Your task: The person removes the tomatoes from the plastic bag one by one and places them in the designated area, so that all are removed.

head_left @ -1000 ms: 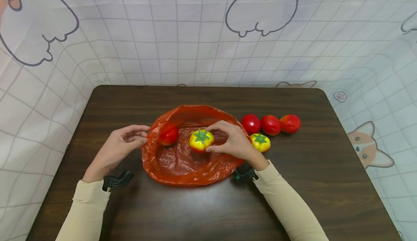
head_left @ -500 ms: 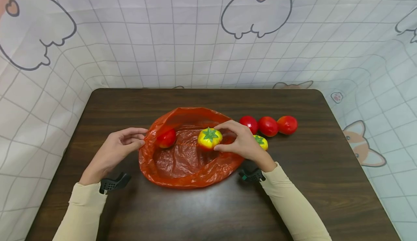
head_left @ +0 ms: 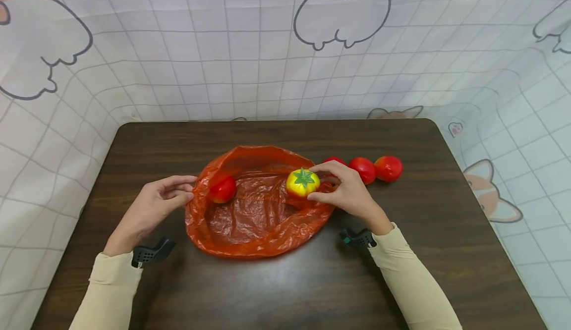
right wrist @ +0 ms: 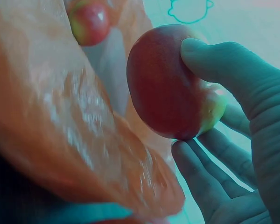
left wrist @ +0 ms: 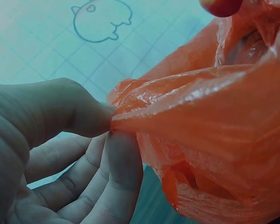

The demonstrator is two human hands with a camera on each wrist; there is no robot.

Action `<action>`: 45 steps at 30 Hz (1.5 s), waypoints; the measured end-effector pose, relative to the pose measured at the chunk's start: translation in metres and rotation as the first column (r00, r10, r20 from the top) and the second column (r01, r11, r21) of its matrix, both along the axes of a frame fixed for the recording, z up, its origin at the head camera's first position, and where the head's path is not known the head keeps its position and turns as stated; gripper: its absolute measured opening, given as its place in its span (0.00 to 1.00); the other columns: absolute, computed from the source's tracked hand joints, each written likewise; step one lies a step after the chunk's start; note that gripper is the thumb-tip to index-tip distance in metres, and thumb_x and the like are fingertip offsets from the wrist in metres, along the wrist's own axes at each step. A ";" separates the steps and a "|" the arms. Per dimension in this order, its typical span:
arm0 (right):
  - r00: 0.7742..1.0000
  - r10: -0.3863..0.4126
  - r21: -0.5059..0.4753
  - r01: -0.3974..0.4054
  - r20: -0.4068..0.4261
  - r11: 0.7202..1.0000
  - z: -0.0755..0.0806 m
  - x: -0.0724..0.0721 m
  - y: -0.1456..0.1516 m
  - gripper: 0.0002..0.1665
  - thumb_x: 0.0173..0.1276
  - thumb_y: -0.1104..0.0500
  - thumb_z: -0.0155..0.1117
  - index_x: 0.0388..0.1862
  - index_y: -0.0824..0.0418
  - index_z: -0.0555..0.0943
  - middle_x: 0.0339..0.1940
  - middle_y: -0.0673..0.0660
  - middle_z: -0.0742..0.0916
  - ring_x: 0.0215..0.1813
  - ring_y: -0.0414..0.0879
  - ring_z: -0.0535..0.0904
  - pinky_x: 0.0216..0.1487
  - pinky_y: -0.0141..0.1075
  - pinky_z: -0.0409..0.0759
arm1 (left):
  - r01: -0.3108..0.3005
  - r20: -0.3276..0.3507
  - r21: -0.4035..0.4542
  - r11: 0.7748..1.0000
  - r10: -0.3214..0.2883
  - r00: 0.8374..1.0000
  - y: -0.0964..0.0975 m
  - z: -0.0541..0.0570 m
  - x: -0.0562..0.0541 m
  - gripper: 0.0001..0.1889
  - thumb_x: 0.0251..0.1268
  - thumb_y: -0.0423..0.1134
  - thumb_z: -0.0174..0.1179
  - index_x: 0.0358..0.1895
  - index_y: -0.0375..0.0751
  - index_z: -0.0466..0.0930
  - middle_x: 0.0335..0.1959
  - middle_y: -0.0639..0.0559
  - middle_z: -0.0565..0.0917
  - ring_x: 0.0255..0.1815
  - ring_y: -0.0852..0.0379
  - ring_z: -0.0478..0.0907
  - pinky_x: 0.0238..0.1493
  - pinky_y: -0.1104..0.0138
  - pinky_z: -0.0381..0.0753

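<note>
A thin orange-red plastic bag stands with its mouth spread wide at the middle of the table. My left hand pinches its left rim between thumb and index finger, as the left wrist view shows. Between the thumb and fingers of my right hand is a yellow-and-red tomato with a green star-shaped top, held over the right part of the bag's mouth. Its red underside faces the right wrist camera. Inside the bag, at the left, lies a red round fruit with a yellowish patch.
To the right of the bag, a red fruit partly behind the right hand, another red fruit and a red-orange one sit in a row on the dark wooden table. A patterned cloth hangs behind the table.
My right hand has moved right with the tomato, from above the bag's middle to near its right rim. A second yellow tomato on the table is now hidden. The left hand keeps its pinch.
</note>
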State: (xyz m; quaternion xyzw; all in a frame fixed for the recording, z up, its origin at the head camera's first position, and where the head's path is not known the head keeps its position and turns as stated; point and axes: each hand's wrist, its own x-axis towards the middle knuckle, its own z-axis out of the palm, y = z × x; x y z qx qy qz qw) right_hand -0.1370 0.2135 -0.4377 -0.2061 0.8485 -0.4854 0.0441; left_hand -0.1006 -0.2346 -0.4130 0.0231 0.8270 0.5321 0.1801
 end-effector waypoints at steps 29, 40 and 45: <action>0.971 -0.236 0.059 0.238 -0.043 0.969 0.012 0.012 0.075 0.32 0.56 0.57 0.84 0.60 0.54 0.82 0.58 0.52 0.85 0.53 0.32 0.83 0.60 0.32 0.85 | 0.017 -0.003 -0.035 0.999 -0.017 1.000 -0.002 0.006 0.001 0.26 0.75 0.46 0.63 0.70 0.39 0.74 0.50 0.59 0.86 0.48 0.66 0.86 0.51 0.77 0.85; 0.954 -0.294 0.062 0.297 -0.053 0.953 0.009 0.019 0.094 0.34 0.54 0.60 0.84 0.61 0.56 0.82 0.56 0.55 0.84 0.52 0.26 0.81 0.59 0.26 0.83 | 0.028 -0.028 -0.076 0.997 -0.030 0.999 0.000 0.008 0.001 0.25 0.76 0.47 0.62 0.69 0.39 0.75 0.50 0.58 0.86 0.47 0.67 0.86 0.51 0.77 0.86; 0.944 -0.321 0.046 0.325 -0.077 0.945 0.007 0.023 0.105 0.35 0.53 0.63 0.85 0.60 0.57 0.83 0.57 0.55 0.84 0.51 0.24 0.81 0.58 0.23 0.82 | 0.034 -0.032 -0.079 0.996 -0.037 0.999 0.000 0.008 0.001 0.25 0.76 0.46 0.62 0.69 0.39 0.75 0.49 0.60 0.86 0.47 0.67 0.86 0.51 0.76 0.86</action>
